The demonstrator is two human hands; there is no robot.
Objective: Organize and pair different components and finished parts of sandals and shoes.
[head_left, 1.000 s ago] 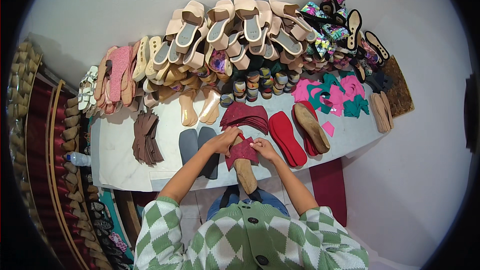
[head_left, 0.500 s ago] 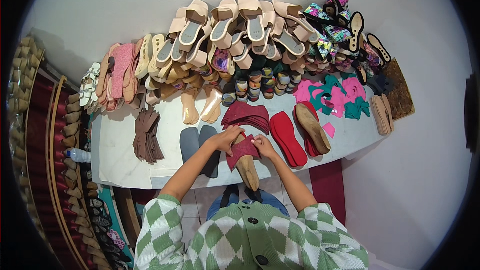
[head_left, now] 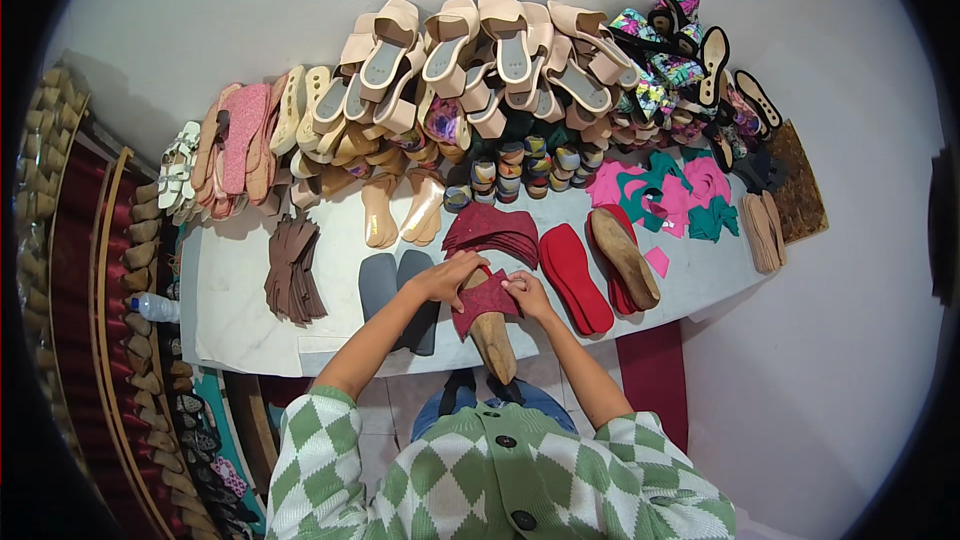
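A dark red shoe upper piece [head_left: 487, 301] lies across a wooden shoe last [head_left: 494, 348], whose narrower end points toward me past the table edge. My left hand [head_left: 450, 278] grips the upper's left side and the last, with the thumb pressed on top. At the upper's right corner, my right hand [head_left: 526, 292] pinches the edge between thumb and fingers. Just beyond my hands sits a fanned stack of matching dark red uppers [head_left: 492, 232]. Grey insoles [head_left: 415, 305] lie under and beside my left forearm, which partly hides them.
Red insoles [head_left: 576, 283] and another wooden last [head_left: 624, 257] lie to the right. Brown cut pieces [head_left: 294, 275] are at left. Beige heeled sandals [head_left: 511, 40] are piled along the back, with pink and green scraps [head_left: 664, 187] at right. Shelves of lasts [head_left: 146, 260] stand left of the table [head_left: 235, 335].
Both hands keep almost the same hold on the upper and the last. The view has shifted very slightly; nothing was taken up or let go.
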